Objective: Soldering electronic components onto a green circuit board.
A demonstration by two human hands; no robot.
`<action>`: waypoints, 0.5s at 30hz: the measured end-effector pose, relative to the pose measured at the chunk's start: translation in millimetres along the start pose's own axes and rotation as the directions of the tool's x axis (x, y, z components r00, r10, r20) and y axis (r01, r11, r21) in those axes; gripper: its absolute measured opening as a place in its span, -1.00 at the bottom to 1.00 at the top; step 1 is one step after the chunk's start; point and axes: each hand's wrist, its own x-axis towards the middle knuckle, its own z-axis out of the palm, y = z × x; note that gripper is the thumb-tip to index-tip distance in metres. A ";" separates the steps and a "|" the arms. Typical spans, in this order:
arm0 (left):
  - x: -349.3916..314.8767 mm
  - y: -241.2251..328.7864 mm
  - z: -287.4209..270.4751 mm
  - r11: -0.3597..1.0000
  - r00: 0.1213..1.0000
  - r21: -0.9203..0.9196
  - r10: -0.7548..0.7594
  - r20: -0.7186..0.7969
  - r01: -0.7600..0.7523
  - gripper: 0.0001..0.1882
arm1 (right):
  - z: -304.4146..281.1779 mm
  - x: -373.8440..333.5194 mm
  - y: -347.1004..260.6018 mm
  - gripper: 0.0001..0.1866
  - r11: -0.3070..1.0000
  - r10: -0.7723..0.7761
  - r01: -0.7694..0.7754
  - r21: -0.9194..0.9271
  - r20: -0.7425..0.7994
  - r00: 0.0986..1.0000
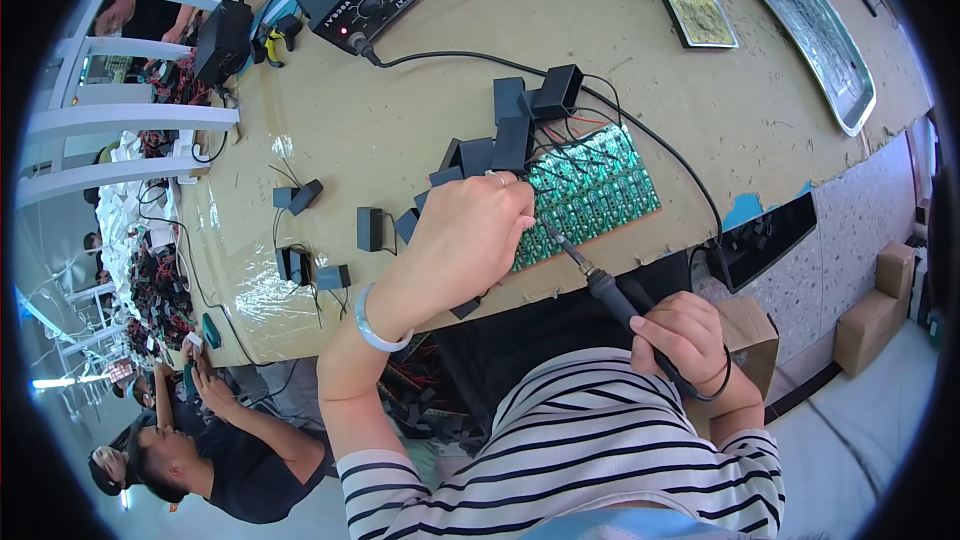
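In the head view, holds the iron (606,286) in the right hand (684,336), closed round it. Points its tip (553,232) at the board (605,185), ahead and left of that grip. Bunches the left hand (475,225) at the board's left edge, beside black boxes (513,145); cannot tell whether pinching anything.

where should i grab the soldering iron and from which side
Probably by the dark handle of the soldering iron, coming from the picture's lower right, where the right hand holds it. The iron slants, its narrow metal tip pointing up-left at the green circuit board, so the thicker handle behind offers more to hold and keeps the grip off the metal.
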 end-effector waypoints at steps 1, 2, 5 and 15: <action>1.3 0.3 -2.8 1.000 1.000 -0.018 0.003 0.025 -0.003 -0.90 | -0.1 0.1 -0.1 -0.70 1.000 -0.001 0.001 0.006 0.000 1.000; 2.3 0.3 -4.2 0.999 0.999 -0.037 0.007 0.050 -0.005 -0.89 | -0.1 0.2 -0.2 -0.71 1.000 -0.001 0.001 0.012 0.000 1.000; 3.6 0.5 -2.8 1.000 0.998 -0.016 -0.013 0.054 0.014 -0.90 | 0.3 0.6 -0.3 -0.71 1.000 0.002 -0.002 0.006 0.000 1.000; 4.1 0.3 -1.2 1.000 0.998 0.002 -0.020 0.062 0.020 -0.90 | 3.9 2.3 -1.9 -0.78 0.999 -0.041 0.042 -0.036 0.025 0.999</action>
